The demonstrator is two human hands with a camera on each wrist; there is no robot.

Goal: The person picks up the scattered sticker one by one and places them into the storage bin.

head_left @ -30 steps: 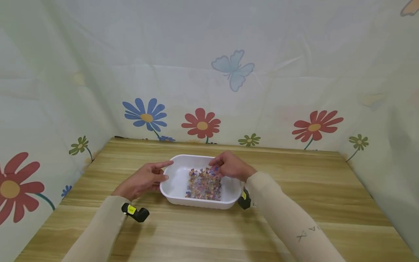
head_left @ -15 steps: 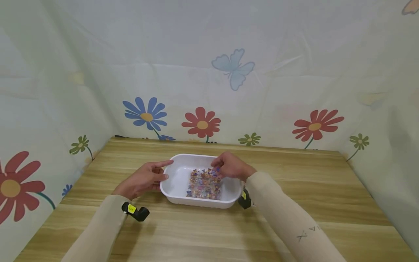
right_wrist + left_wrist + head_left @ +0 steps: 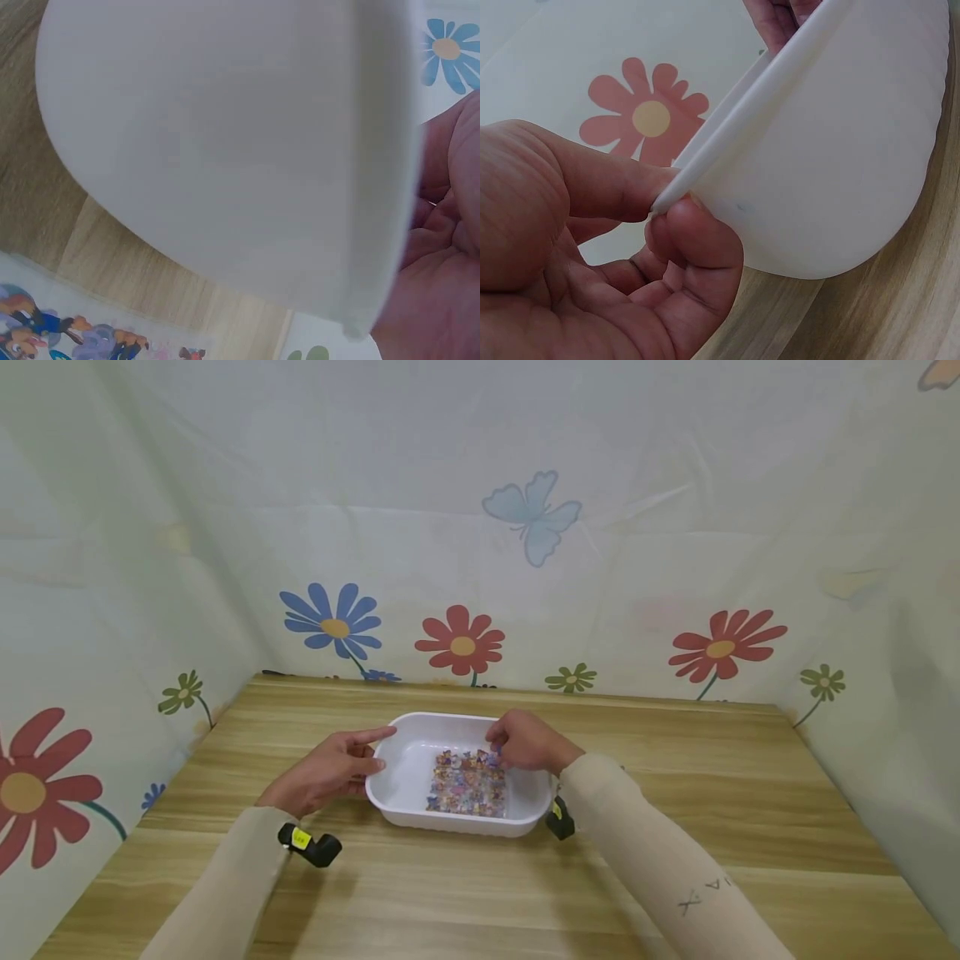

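Note:
A white plastic tub [image 3: 431,821] sits on the wooden table, tilted-looking in the wrist views. My left hand [image 3: 322,772] pinches its left rim; in the left wrist view the thumb and fingers meet around the rim edge. Inside the tub lies a clear sticker sheet [image 3: 467,785] printed with small cartoon figures. Over the tub's right side, my right hand [image 3: 531,743] reaches in, its curled fingertips at the sheet's far right corner. In the right wrist view, the tub's end wall [image 3: 217,150] hides those fingertips.
Another clear sheet with cartoon animals [image 3: 97,337] lies outside the tub by its right end, largely covered by my right sleeve [image 3: 637,827] in the head view. The wooden table [image 3: 450,893] meets a flowered cloth wall [image 3: 600,585] behind.
A sticker piece raised at my right fingertips a second ago is now lower, at the sheet's corner. My left hand and the tub stay where they are.

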